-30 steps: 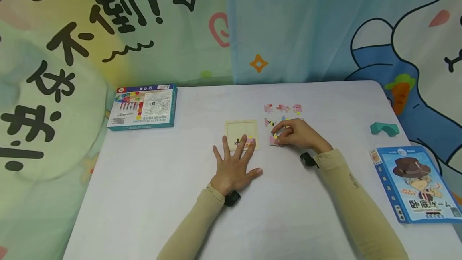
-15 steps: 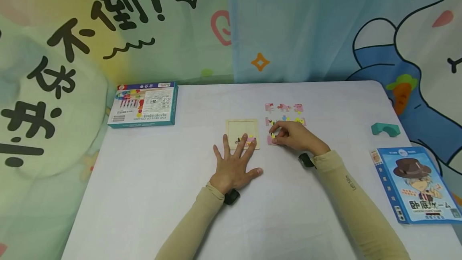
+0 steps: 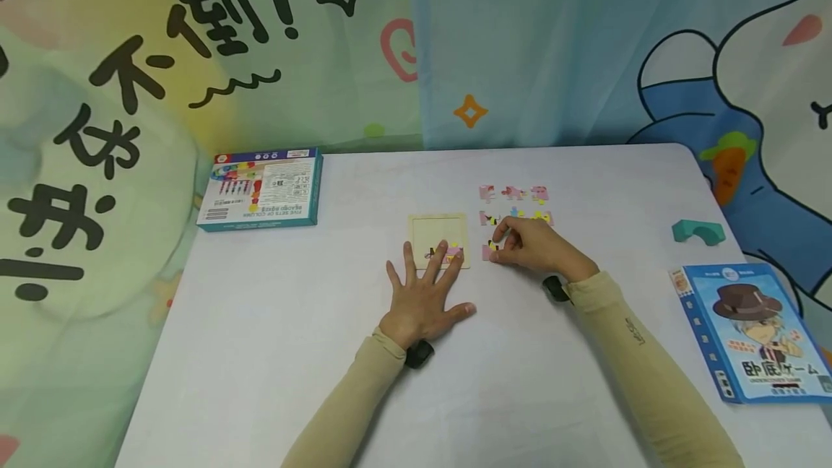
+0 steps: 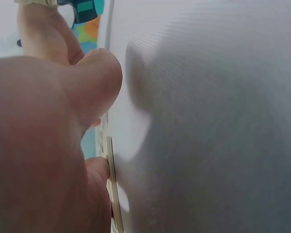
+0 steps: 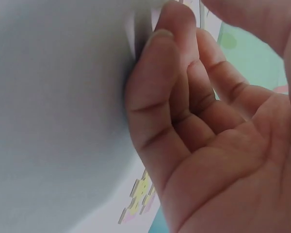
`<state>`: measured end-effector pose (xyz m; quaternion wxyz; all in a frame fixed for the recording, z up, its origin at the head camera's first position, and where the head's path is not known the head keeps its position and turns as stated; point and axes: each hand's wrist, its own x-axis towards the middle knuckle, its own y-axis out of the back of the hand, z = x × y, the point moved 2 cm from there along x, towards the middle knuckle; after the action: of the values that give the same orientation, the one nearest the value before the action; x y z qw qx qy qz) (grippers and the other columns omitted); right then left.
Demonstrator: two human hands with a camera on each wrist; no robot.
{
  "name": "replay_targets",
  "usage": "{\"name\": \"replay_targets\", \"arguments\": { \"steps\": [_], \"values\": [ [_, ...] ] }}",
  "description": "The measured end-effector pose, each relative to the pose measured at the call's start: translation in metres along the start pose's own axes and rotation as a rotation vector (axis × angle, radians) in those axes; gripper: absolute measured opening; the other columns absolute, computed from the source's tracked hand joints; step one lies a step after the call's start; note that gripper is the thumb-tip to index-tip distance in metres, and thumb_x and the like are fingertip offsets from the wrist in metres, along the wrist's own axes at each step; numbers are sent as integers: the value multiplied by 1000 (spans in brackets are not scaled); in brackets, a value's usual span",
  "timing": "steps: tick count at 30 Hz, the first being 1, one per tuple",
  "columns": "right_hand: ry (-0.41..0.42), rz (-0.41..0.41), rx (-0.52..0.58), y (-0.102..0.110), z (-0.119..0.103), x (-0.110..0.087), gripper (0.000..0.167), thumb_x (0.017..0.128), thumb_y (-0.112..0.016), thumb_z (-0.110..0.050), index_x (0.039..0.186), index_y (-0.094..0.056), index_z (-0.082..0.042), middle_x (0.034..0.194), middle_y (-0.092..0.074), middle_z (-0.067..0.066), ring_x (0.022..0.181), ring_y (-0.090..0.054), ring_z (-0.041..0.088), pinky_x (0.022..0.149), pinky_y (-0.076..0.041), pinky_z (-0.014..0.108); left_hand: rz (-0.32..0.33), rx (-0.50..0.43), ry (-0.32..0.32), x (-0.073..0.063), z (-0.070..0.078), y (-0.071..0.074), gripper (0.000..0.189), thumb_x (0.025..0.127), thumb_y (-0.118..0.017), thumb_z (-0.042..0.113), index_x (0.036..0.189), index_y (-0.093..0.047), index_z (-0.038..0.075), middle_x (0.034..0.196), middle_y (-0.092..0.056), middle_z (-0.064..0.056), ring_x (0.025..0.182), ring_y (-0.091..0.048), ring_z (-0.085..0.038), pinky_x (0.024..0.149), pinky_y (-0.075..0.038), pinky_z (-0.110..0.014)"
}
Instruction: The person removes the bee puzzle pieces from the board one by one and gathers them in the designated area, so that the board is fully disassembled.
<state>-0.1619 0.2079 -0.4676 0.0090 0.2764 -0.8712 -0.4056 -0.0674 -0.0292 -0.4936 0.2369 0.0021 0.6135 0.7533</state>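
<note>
In the head view my left hand (image 3: 421,305) lies with its fingers spread, the fingertips over the lower edge of a square, pale wooden puzzle tray (image 3: 438,219). Pink and yellow puzzle pieces (image 3: 451,253) show inside its lower part, partly hidden by those fingers. The left wrist view shows a finger against the tray's thin edge (image 4: 114,189). To the right of the tray, my right hand (image 3: 541,248) pinches a pink puzzle piece (image 3: 487,253) between thumb and forefinger, low at the white tabletop; the fingertips cover part of it.
Behind the right hand lie loose puzzle pieces (image 3: 513,193) in rows, some partly covered by it. A flat teal-edged box (image 3: 260,193) stands at the back left. On the right are a green arch block (image 3: 698,231) and a blue box (image 3: 754,331).
The right hand's fingers have slid slightly left toward the tray, and the pink puzzle piece has moved with them. The left hand holds its place on the tray.
</note>
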Motion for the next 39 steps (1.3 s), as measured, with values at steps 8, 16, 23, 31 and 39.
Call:
{"name": "replay_targets", "arguments": {
  "steps": [8,16,23,31,39],
  "values": [
    [-2,18,-18,0,2,1,26,93,-84,-17,110,-68,-4,79,-67,3,70,-59,13,71,-49,32,17,-8,-10,-2,2,7,91,99,-50,74,172,-15,32,181,-1,1,159,8,-61,116,-10,-86],
    [7,20,-18,3,1,3,24,96,-81,-16,113,-68,-4,81,-67,4,71,-58,13,73,-49,33,19,2,-3,0,2,7,92,98,-50,77,172,-15,33,181,-1,1,158,9,-61,116,-10,-87],
    [-10,26,-11,4,1,3,24,96,-80,-15,114,-68,-4,81,-65,4,70,-56,15,71,-47,33,25,-4,0,1,2,6,92,98,-49,77,172,-14,35,181,0,3,158,11,-60,115,-9,-87],
    [-14,32,-2,2,3,3,25,96,-80,-15,116,-68,-6,80,-63,4,70,-54,16,68,-45,31,16,-23,3,0,4,11,91,99,-51,74,172,-17,32,181,-1,1,158,10,-61,117,-10,-86],
    [-12,0,15,5,3,-3,33,97,-80,-24,123,-68,-6,85,-66,3,75,-58,16,73,-48,31,9,-41,-1,-2,5,8,91,100,-52,73,172,-17,30,181,-2,0,157,10,-62,117,-9,-85]
  ]
}}
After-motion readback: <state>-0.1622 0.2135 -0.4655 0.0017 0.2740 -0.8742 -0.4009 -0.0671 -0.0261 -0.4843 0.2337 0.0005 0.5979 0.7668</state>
